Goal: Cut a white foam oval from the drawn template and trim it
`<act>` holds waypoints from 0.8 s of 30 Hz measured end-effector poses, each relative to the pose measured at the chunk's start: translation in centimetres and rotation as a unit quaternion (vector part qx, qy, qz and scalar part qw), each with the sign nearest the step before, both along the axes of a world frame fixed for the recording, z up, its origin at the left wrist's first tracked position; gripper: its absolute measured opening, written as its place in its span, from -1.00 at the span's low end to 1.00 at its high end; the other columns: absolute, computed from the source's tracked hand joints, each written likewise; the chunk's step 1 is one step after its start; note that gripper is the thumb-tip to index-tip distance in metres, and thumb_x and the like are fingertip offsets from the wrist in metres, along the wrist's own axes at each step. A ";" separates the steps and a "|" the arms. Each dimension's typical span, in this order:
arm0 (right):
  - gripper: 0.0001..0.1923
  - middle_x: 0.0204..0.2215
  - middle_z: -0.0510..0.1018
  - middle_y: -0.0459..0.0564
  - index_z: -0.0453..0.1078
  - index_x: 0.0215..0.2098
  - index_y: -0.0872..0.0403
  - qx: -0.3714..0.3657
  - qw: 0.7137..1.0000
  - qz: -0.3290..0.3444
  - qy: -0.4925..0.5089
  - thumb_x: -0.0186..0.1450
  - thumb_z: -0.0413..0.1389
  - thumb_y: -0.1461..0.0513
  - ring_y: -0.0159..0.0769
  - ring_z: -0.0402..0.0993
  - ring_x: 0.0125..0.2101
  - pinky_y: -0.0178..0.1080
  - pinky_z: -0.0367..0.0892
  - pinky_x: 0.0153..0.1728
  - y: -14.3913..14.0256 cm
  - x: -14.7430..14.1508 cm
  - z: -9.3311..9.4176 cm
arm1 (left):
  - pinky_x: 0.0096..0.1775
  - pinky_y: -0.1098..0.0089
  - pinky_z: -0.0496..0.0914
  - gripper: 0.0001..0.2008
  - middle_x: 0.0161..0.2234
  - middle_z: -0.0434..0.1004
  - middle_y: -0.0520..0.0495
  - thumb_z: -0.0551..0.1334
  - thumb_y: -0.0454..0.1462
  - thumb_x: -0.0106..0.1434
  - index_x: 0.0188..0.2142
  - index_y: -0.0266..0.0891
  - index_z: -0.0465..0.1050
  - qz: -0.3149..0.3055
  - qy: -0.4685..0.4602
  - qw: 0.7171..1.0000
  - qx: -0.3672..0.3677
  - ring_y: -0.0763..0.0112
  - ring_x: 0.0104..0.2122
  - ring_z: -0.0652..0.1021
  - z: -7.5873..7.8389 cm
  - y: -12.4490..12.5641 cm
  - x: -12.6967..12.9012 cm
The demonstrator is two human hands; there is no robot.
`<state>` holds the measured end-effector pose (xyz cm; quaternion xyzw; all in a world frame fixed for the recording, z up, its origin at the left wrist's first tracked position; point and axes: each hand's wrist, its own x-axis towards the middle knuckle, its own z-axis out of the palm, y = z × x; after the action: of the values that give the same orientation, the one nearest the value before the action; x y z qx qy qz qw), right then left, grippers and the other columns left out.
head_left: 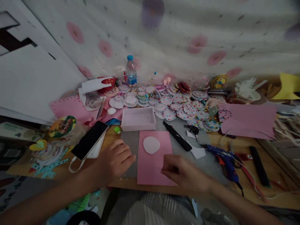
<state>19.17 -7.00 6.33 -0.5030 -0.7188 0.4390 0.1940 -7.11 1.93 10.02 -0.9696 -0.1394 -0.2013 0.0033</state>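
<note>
A pink sheet of paper (pixel 154 172) lies on the grey mat at the table's front, with a white paper disc (pixel 151 145) on its upper part. My left hand (pixel 117 159) hovers to the left of the sheet, its fingers curled in and nothing showing in them. Over the sheet's lower right edge is my right hand (pixel 179 170), thumb and fingers pinched together. Whatever may be between those fingers is hidden or too small to make out. A black pen-like tool (pixel 177 136) lies slanted just right of the sheet. Behind the sheet stands a shallow white box (pixel 138 119).
Many white discs edged with coloured dots (pixel 168 114) are heaped at the back, near a water bottle (pixel 131 71). A phone (pixel 90 140) lies at left. At right are a blue glue gun (pixel 228 162), its cord, pliers-like red handles (pixel 252 178) and a pink card (pixel 248 120).
</note>
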 end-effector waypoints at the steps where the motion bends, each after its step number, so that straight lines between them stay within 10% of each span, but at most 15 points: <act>1: -0.79 -0.49 0.35 -0.12 0.26 -0.44 0.09 0.109 0.991 0.024 -0.078 0.37 -0.03 0.30 -0.44 0.22 -0.53 -0.35 0.07 -0.55 -0.2 0.2 0.0 | -0.23 0.27 0.31 -0.78 -0.51 0.51 0.01 0.13 -0.37 0.33 -0.41 -0.23 0.50 0.031 0.003 0.995 -0.091 0.40 -0.40 0.47 -0.3 -0.1 0.2; 4: -0.74 -0.45 0.40 -0.04 0.32 -0.40 0.11 0.357 0.901 0.102 -0.224 0.38 -0.11 0.40 -0.36 0.28 -0.50 -0.28 0.06 -0.55 -0.7 1.0 0.0 | -0.24 0.34 0.28 -0.82 -0.55 0.51 0.05 0.30 -0.26 0.21 -0.52 -0.22 0.50 0.138 0.038 0.915 -0.378 0.42 -0.42 0.47 -0.8 -0.1 0.8; 7: -0.72 -0.48 0.43 -0.03 0.36 -0.38 0.12 0.470 0.837 0.129 -0.250 0.37 -0.11 0.41 -0.34 0.31 -0.50 -0.25 0.07 -0.57 -0.7 2.0 0.3 | -0.29 0.42 0.29 -0.85 -0.50 0.56 0.03 0.36 -0.20 0.09 -0.51 -0.24 0.53 0.192 0.075 0.760 -0.616 0.41 -0.40 0.50 -0.6 0.1 1.0; 11: -0.81 -0.53 0.45 -0.08 0.39 -0.41 0.13 0.604 0.754 0.118 -0.229 0.33 0.03 0.42 -0.38 0.31 -0.51 -0.26 0.05 -0.59 -0.1 2.9 1.5 | -0.43 0.47 0.27 -0.76 -0.59 0.50 0.05 0.41 -0.13 -0.09 -0.57 -0.26 0.51 0.122 0.100 0.509 -0.846 0.49 -0.54 0.44 -0.6 0.3 1.2; 13: -0.86 -0.54 0.47 -0.10 0.39 -0.42 0.14 0.642 0.726 0.103 -0.222 0.26 0.13 0.44 -0.41 0.32 -0.51 -0.27 0.04 -0.60 0.3 3.0 1.8 | -0.44 0.46 0.29 -0.73 -0.59 0.49 0.05 0.42 -0.11 -0.14 -0.58 -0.26 0.50 0.098 0.115 0.465 -0.872 0.48 -0.55 0.44 -0.8 0.2 1.2; 15: -0.89 -0.56 0.46 -0.12 0.40 -0.35 0.15 0.612 0.753 0.086 -0.225 0.27 0.12 0.44 -0.41 0.31 -0.54 -0.27 0.05 -0.61 0.6 3.0 1.5 | -0.41 0.45 0.29 -0.75 -0.56 0.51 0.04 0.40 -0.11 -0.08 -0.54 -0.26 0.50 0.122 0.123 0.539 -0.824 0.45 -0.51 0.46 -0.9 0.3 1.2; 20: -0.80 -0.44 0.49 -0.08 0.34 -0.07 0.08 0.171 0.982 -0.048 -0.066 0.40 -0.01 0.20 -0.44 0.35 -0.53 -0.35 0.22 -0.53 0.8 2.9 0.0 | -0.24 0.32 0.28 -0.80 -0.50 0.49 0.01 0.21 -0.29 0.25 -0.50 -0.24 0.49 0.140 0.085 0.929 -0.331 0.36 -0.36 0.45 0.6 1.0 0.7; 24: -0.62 -0.50 0.45 -0.09 0.38 -0.20 0.11 -0.210 0.957 -0.075 0.185 0.37 -0.04 -0.03 -0.46 0.29 -0.56 -0.38 0.15 -0.58 1.2 2.6 -0.1 | -0.13 0.16 0.27 -0.75 -0.45 0.49 -0.03 0.05 -0.46 0.32 -0.35 -0.31 0.50 0.017 0.035 0.998 0.059 0.31 -0.33 0.44 1.8 0.8 0.1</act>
<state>21.73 -5.81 6.24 -0.4951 -0.5225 0.6491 0.2460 -7.01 2.74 11.82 -0.9717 -0.1434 -0.1746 0.0687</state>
